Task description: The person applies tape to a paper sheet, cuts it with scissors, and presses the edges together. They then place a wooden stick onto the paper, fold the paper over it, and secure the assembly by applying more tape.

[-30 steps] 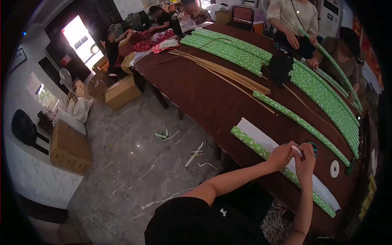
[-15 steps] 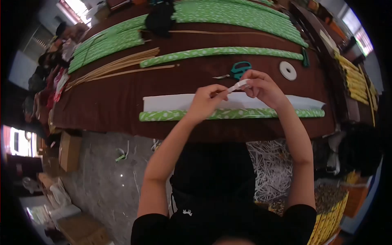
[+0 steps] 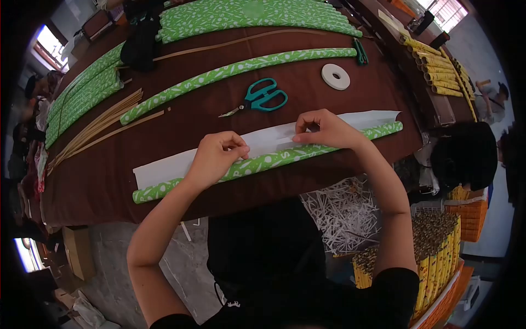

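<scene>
A long tube (image 3: 263, 162) wrapped in green patterned paper lies near the table's front edge, with a white flap of its paper (image 3: 164, 167) open along the far side. Over its middle, my left hand (image 3: 212, 159) is closed in a pinch. To the right, my right hand (image 3: 327, 130) also pinches, its thumb and finger close to the white paper. Between them a thin pale strip of tape (image 3: 274, 135) is faint against the white flap. Teal-handled scissors (image 3: 266, 96) lie beyond the hands, blades partly open. A white tape roll (image 3: 335, 77) rests farther right.
Another green tube (image 3: 235, 72) lies behind the scissors, with thin wooden strips (image 3: 104, 123) at left. Stacked green tubes (image 3: 252, 19) fill the back. Yellow rolls (image 3: 438, 66) are at right. Shredded paper (image 3: 348, 211) and a crate of yellow tubes (image 3: 433, 263) are below.
Both hands have come down from above the flap to the tube and white paper, bringing the white strip lower. The view has turned, so the table appears tilted.
</scene>
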Tool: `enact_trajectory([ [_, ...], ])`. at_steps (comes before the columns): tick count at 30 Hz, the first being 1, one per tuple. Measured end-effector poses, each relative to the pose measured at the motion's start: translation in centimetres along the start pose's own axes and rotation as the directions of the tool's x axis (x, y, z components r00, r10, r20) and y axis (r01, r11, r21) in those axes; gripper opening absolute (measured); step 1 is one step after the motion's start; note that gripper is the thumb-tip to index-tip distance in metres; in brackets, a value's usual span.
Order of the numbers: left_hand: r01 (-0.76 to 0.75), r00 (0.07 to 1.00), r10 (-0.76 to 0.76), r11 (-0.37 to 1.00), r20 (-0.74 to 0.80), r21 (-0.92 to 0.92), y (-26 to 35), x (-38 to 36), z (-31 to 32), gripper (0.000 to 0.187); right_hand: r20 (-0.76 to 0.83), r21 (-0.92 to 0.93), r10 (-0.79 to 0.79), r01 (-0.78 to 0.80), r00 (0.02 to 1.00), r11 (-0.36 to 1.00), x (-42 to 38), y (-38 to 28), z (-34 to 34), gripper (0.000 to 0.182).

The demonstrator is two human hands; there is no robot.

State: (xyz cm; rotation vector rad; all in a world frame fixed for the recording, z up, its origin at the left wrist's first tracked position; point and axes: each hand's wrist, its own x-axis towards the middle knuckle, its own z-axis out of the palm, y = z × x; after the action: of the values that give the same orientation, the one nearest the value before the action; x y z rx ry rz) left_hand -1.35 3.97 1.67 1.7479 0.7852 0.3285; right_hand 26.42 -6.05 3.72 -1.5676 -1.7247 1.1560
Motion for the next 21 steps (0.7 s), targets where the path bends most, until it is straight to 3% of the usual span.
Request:
enact_trajectory([
  [5,-0.056,0.996,0.067,0.980,-0.051,0.189,0.6,0.5,-0.4,0.009,-0.081,0.150,0.007,0.005,0.997,0.989,0.0,1.5,1.1,0.020],
  [7,0.025,0.998,-0.036,0.983,0.055,0.180,1.6,1.4,-1.3,0.009,-0.095,0.187,0.028,-0.010,0.995,0.982,0.0,1.4,1.2,0.020],
  [9,-0.007,0.995,-0.010,0.984,0.096,0.176,2.4,2.3,-2.0,0.009,-0.113,0.225,0.048,-0.022,0.992,0.974,-0.2,1.1,1.2,0.019],
  [11,-0.048,0.991,0.025,0.984,0.133,0.169,2.4,2.9,-2.3,0.008,-0.184,0.219,0.128,-0.086,0.974,0.972,-0.2,0.9,1.0,0.020],
  [15,0.027,0.992,-0.030,0.999,0.125,0.029,1.4,2.9,-1.8,0.008,-0.201,0.219,0.166,-0.121,0.965,0.968,-0.2,1.2,0.8,0.020],
  [17,0.044,0.991,-0.043,0.999,0.129,-0.008,1.1,2.9,-1.4,0.010,-0.188,0.090,0.155,-0.140,0.970,0.986,-0.3,0.5,0.5,0.022],
  [21,0.011,0.997,-0.010,1.000,0.079,-0.007,0.7,2.8,-0.8,0.012,-0.164,0.065,0.181,-0.172,0.970,0.983,-0.3,1.1,-0.1,0.022],
])
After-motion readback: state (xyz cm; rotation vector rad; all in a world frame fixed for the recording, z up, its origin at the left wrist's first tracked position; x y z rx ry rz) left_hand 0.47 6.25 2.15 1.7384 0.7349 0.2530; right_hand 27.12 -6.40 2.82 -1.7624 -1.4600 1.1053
